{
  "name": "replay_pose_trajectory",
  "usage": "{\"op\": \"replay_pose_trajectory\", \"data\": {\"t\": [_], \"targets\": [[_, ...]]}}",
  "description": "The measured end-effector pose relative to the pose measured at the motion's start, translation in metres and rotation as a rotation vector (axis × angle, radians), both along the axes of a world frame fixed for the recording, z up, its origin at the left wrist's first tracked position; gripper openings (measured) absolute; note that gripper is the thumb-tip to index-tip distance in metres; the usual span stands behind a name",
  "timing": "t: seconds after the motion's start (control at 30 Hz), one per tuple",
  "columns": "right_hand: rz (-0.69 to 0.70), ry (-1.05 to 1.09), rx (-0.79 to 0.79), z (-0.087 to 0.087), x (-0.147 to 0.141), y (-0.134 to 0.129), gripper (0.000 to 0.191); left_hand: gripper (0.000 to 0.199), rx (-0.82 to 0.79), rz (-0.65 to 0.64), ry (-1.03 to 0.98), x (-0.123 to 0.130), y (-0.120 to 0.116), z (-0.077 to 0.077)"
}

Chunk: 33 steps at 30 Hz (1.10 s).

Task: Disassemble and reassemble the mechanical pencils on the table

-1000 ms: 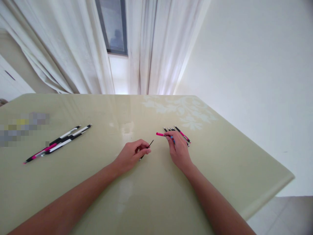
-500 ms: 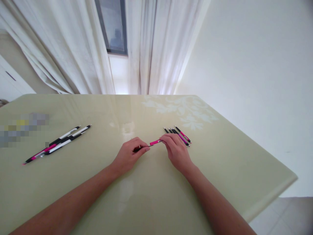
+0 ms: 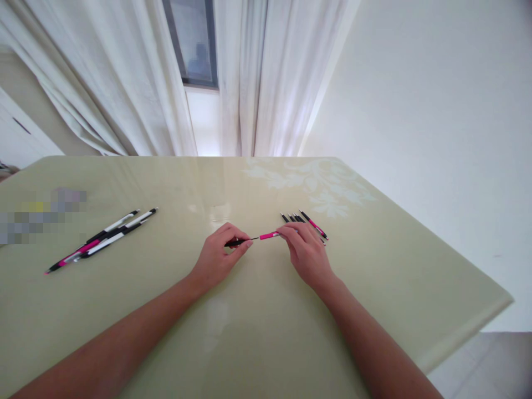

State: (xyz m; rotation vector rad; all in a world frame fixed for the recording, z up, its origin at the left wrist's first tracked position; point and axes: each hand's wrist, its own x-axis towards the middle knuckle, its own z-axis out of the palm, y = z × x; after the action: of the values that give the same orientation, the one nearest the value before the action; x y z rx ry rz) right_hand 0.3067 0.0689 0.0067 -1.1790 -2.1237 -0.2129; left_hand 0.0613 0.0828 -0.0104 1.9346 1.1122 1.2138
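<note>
Between the thumb and fingers of my left hand [image 3: 220, 250] is a black pen part [image 3: 235, 243], its thin dark tip pointing right. My right hand [image 3: 306, 246] is closed on a pink pen barrel [image 3: 269, 235], whose end faces that tip across a small gap. The two parts are nearly in line, just above the table. Beyond my right hand several pens [image 3: 315, 224] lie side by side, partly hidden by the fingers; the outermost one is pink and black.
Several black, white and pink pens [image 3: 110, 237] lie in a loose pile on the left of the pale green table [image 3: 174, 332]. A blurred-out item [image 3: 41, 213] sits at the far left. White curtains [image 3: 282, 72] hang behind the far edge, and a wall [image 3: 436, 138] stands to the right.
The black part's tip and the pink barrel's end have come into closer line, with both hands slightly raised in view. The camera view has shifted a little.
</note>
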Motion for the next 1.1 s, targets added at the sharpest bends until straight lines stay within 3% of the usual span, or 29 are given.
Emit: {"op": "replay_pose_trajectory", "data": {"t": [0.17,0.4,0.63,0.8,1.1], "targets": [[0.065,0.005,-0.053,-0.007,-0.011,-0.003,0.026,0.015,0.01,-0.06,0.054,-0.001,0.0,-0.001],[0.109,0.086,-0.109,-0.001,-0.012,-0.003,0.017,0.016,0.05,-0.126,0.079,-0.002,-0.002,0.001],[0.181,0.137,-0.217,-0.003,-0.009,-0.001,0.017,0.018,-0.105,-0.125,-0.027,-0.005,0.004,-0.004],[0.315,0.211,-0.244,-0.003,-0.011,-0.004,0.019,0.02,-0.29,-0.163,-0.005,-0.002,0.003,-0.004],[0.272,0.212,-0.303,-0.005,-0.014,-0.005,0.02,0.017,-0.148,-0.126,-0.153,-0.004,0.007,-0.008]]}}
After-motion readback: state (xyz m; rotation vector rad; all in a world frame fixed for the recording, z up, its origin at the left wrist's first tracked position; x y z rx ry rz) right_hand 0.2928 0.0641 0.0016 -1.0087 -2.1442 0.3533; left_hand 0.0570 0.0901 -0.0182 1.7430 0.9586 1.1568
